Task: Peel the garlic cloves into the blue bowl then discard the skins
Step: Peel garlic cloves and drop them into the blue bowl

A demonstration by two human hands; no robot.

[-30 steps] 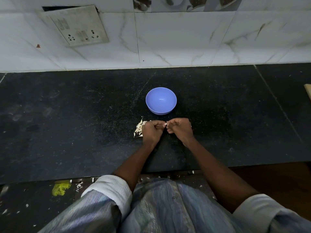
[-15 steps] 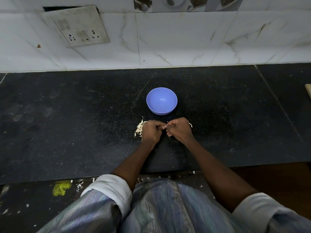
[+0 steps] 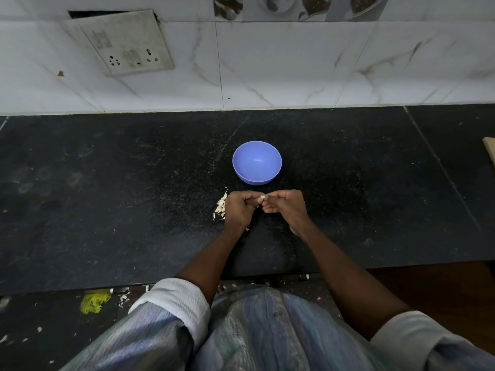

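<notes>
One garlic clove (image 3: pixel 261 198), small and pale, is pinched between curled left hand (image 3: pixel 239 208) and right hand (image 3: pixel 286 204), below one smooth round blue bowl (image 3: pixel 257 162) at frame centre.

Glossy plastic bowl (image 3: pixel 257 162), speckled dark stone counter (image 3: pixel 107 196), polished marble-look tiles (image 3: pixel 294 65)

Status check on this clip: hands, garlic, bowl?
Left hand and right hand both pinching one garlic clove. Blue bowl looks empty. Pale pile beside left hand. Nothing blocking.

Black stone counter (image 3: pixel 107 196), white marble-tiled wall (image 3: pixel 294 70), socket plate (image 3: pixel 120 41)
</notes>
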